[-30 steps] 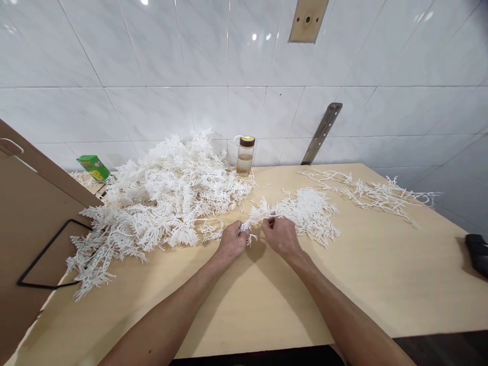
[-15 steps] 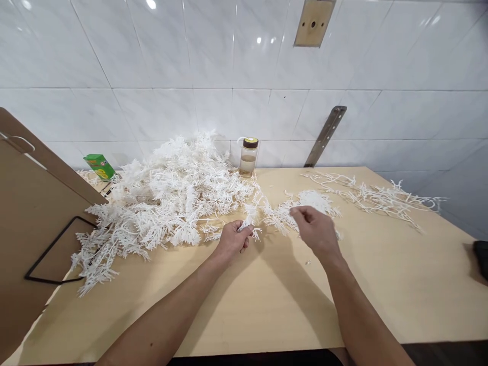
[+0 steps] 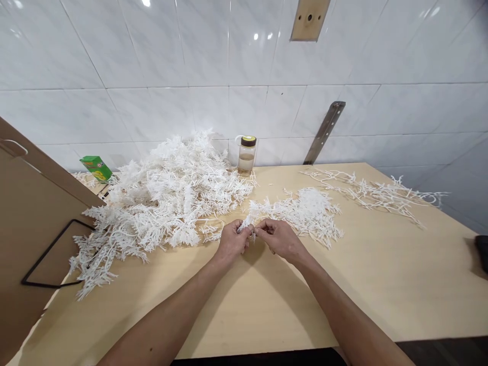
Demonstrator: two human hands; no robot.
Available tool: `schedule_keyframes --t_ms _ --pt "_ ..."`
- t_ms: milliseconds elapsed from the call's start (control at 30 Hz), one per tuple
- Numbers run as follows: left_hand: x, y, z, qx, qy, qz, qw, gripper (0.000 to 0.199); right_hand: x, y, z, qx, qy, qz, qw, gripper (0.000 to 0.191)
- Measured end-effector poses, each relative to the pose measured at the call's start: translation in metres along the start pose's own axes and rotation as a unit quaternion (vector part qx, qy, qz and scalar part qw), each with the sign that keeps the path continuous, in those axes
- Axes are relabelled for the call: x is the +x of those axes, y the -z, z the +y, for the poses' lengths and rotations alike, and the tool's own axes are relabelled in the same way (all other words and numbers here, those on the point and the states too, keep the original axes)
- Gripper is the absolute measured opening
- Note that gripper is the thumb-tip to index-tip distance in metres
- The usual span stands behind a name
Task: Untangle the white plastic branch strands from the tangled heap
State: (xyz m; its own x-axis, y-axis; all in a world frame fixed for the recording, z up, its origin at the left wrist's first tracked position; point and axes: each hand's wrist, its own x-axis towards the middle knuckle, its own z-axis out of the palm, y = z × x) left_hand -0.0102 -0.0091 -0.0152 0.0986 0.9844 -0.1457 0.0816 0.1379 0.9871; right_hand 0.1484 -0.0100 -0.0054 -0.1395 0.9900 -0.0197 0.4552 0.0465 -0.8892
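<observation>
My left hand is closed on a white branching sprig near the middle of the table. Touching the sprig's near end, my right hand pinches with thumb and forefinger; the bit between them is too small to make out. A big heap of white branching sprigs rises to the left of my hands. Just beyond and right of my right hand lies a flatter pile of small white pieces. Long bare white stems are spread at the right back.
A bottle with a dark lid stands by the tiled wall. At the left are a green box and a brown board with a black wire frame. A metal bracket leans at the wall. A dark object sits at the right edge.
My right hand has moved left from the pile of small pieces to the sprig in my left hand. The view has shifted slightly.
</observation>
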Motion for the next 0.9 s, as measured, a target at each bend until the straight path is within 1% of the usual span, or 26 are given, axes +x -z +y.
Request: schedule_keyframes --t_ms 67,133,233,300,400,533,700,767,900 --pt "0.000 -0.001 -0.001 0.014 0.006 0.004 1.000 0.027 0.000 -0.003 0.000 -0.009 0.008 0.013 1.000 0.019" --pt "0.001 -0.001 -0.004 0.046 -0.006 0.019 0.999 0.028 0.000 -0.005 0.001 -0.021 0.013 0.014 1.000 0.020" --pt "0.004 -0.002 -0.008 0.103 -0.039 0.056 0.992 0.030 -0.001 -0.007 0.002 -0.022 0.003 -0.007 1.000 0.023" --pt "0.006 -0.001 -0.010 0.120 -0.045 0.058 0.990 0.030 0.000 -0.007 0.003 -0.008 -0.016 -0.020 1.000 0.024" --pt "0.008 0.000 -0.012 0.113 -0.036 0.046 0.992 0.029 0.001 -0.010 0.006 0.018 -0.033 -0.024 0.999 0.023" --pt "0.008 -0.001 -0.012 0.099 -0.027 0.069 0.992 0.029 0.003 -0.015 0.011 0.037 -0.029 -0.007 0.999 0.021" --pt "0.004 0.000 -0.003 0.051 0.016 -0.009 0.999 0.028 0.001 -0.015 0.010 0.056 -0.031 0.017 0.998 0.027" --pt "0.003 0.001 -0.001 0.050 0.012 -0.014 0.999 0.029 -0.001 -0.014 0.009 0.044 -0.020 0.027 0.998 0.027" --pt "0.004 0.002 -0.002 0.058 0.007 -0.002 0.998 0.026 -0.002 -0.014 0.007 0.008 -0.008 0.045 0.999 0.026"
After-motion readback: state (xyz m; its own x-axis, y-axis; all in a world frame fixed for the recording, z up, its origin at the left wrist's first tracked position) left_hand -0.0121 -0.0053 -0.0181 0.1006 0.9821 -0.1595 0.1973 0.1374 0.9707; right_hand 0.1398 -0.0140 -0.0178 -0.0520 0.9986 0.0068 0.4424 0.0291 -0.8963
